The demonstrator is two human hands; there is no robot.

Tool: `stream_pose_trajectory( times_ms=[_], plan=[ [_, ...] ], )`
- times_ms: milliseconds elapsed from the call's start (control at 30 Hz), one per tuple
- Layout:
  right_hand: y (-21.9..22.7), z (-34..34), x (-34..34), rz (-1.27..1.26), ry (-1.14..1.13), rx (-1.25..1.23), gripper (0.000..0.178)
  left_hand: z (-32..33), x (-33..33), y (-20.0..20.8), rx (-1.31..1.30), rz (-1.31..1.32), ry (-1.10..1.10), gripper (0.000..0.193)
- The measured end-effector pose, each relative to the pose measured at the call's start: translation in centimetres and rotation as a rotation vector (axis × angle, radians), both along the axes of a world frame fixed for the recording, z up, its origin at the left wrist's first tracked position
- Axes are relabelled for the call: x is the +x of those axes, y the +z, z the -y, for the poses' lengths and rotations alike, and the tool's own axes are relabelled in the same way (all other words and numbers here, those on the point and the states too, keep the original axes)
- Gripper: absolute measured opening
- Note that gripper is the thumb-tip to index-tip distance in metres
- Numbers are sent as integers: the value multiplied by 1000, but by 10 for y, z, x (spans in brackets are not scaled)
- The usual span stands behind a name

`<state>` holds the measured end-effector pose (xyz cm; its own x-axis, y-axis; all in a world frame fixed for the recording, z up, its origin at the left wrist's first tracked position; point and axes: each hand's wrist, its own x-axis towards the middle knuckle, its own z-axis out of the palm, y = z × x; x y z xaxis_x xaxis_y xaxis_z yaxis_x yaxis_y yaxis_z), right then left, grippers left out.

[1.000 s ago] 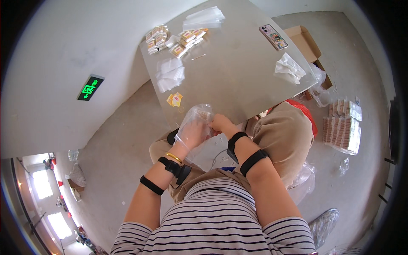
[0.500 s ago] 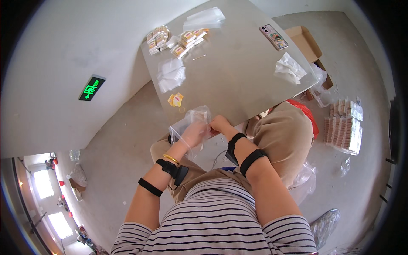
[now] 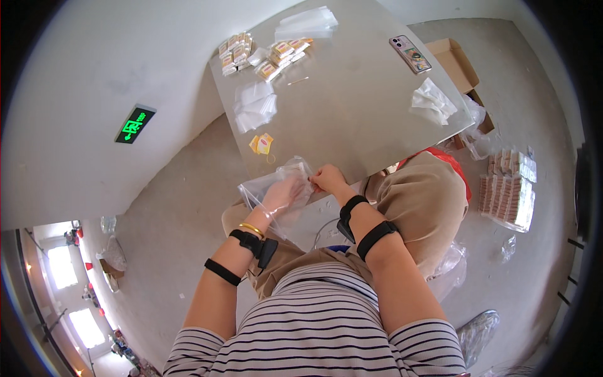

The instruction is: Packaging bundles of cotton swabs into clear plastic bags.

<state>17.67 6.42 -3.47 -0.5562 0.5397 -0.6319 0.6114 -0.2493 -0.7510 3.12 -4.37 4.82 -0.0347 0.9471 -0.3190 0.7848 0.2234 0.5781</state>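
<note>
A large clear plastic bag [image 3: 256, 193] lies loosely over my left hand [image 3: 286, 192] and wrist at the table's near edge. Through the film the left fingers look curled on the bag; whether the hand is inside it or behind it I cannot tell. My right hand [image 3: 328, 180] is closed in a pinch on the bag's right side, close to the left fingertips. Just beyond the bag, small yellow-and-white packets [image 3: 261, 144] lie on the grey table [image 3: 352, 94], with a thin yellow loop [image 3: 271, 158] beside them.
Flat clear bags [image 3: 255, 105] lie at the table's left, more bags [image 3: 306, 24] at the far side. Small wrapped packs [image 3: 281, 59] sit between them. A phone [image 3: 410, 54] and crumpled white plastic [image 3: 433, 102] are at the right. Wrapped stacks [image 3: 507, 188] stand on the floor.
The clear bag has spread out to the left over my left wrist. My right hand stays pinched near the left fingers. The whole view has shifted slightly.
</note>
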Motion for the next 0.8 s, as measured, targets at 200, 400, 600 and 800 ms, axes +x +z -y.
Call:
stream_pose_trajectory(
  times_ms=[200,400,600,800],
  plan=[
    [4,-2,-1,14,47,80,23,-11,-1,-23,-54,-76,113,36],
    [-15,-7,-1,-25,43,7,20,-18,5,-26,-121,-141,155,40],
    [16,-7,1,120,137,285,24,-19,-3,-29,-97,-254,0,40],
    [17,-20,9,59,47,20,29,-25,-8,-21,-22,-66,-40,40]
  ],
)
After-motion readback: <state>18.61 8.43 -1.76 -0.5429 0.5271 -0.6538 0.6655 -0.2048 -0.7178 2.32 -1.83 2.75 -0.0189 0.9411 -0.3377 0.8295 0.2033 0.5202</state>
